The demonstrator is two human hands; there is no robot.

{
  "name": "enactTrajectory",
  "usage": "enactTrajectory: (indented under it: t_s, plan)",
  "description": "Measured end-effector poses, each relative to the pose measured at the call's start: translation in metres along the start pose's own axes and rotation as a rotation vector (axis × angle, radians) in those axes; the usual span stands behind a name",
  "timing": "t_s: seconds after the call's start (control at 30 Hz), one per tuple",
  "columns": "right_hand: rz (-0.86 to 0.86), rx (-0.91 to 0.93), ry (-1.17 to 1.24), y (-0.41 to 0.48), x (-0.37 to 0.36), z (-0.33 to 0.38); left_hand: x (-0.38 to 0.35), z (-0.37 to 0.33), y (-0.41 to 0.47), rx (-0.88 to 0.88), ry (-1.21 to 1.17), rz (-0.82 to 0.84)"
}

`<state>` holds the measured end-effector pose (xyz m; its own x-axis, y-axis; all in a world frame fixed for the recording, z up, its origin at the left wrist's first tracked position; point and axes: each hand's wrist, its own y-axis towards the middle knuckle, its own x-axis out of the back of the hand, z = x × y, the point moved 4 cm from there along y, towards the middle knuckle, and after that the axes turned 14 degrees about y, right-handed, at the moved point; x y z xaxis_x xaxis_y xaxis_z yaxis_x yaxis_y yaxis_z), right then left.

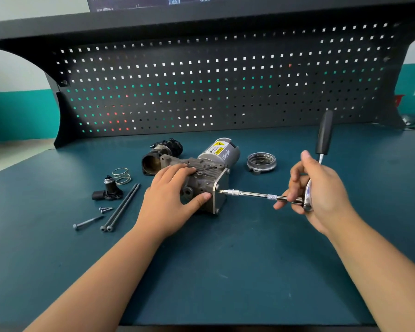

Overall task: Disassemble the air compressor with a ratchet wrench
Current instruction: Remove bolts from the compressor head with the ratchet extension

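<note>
Head view: the air compressor (209, 173) lies in the middle. The left hand (175, 190) holds it down. The right hand (321, 190) grips the ratchet wrench (249, 194) with its tip at the right end plate. This looks like bolt loosening, so next swing the handle, keeping it straight and steady.

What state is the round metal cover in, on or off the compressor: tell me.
Off. The round metal cover lies by itself on the bench, right of the air compressor and apart from it.
</note>
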<state>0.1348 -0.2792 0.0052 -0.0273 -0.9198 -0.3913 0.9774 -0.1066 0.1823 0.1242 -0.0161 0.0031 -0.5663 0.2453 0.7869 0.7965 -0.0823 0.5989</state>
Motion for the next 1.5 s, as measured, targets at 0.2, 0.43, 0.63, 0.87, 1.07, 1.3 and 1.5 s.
enactTrajectory:
  t_s: [0.2, 0.43, 0.63, 0.87, 1.07, 1.3, 1.5]
  plan:
    - [-0.042, -0.054, 0.088, -0.001, 0.006, -0.001, -0.001, 0.002, 0.000, 0.001, 0.015, 0.006]
    - [-0.048, -0.098, 0.080, -0.001, 0.006, -0.006, -0.002, 0.004, 0.001, 0.002, 0.005, 0.003]
    - [-0.051, -0.130, 0.088, -0.001, 0.005, -0.008, -0.002, 0.004, 0.000, 0.008, 0.000, 0.011]
    - [-0.072, -0.143, 0.086, -0.001, 0.006, -0.009, -0.002, 0.004, 0.001, 0.011, -0.009, 0.005]
    - [-0.113, -0.179, 0.115, 0.000, 0.009, -0.014, -0.002, 0.004, 0.000, 0.010, -0.013, -0.001]
    - [-0.152, -0.215, 0.147, -0.006, 0.009, -0.020, -0.003, 0.004, 0.000, 0.015, -0.002, 0.007]
    - [-0.037, 0.027, 0.064, -0.017, -0.006, -0.005, -0.003, 0.000, 0.000, 0.022, 0.020, 0.003]
